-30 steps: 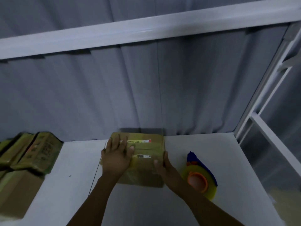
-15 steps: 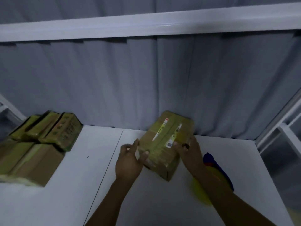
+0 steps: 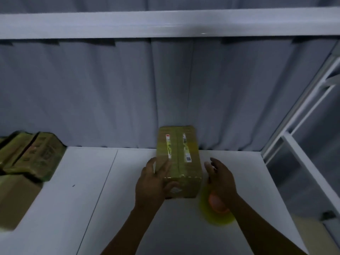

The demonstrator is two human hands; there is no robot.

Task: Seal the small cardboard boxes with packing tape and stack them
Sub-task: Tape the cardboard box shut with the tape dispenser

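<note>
Small cardboard box: lower centre of the frame, over the white tabletop. Its long side runs away from the camera and its far end is near the grey curtain. Tape and two label strips run along its top.
Left hand: at the box's near left corner, gripping it, with the fingers on the left side and top edge and the thumb curled on the near face.
Right hand: just right of the box with a narrow gap between them, fingers relaxed and spread, holding nothing; it is blurred.
Tape roll: yellow-green with an orange core, on the tabletop by the box's near right corner, partly under the right wrist.
Other boxes: piled at the left edge, well apart from the hands.
</note>
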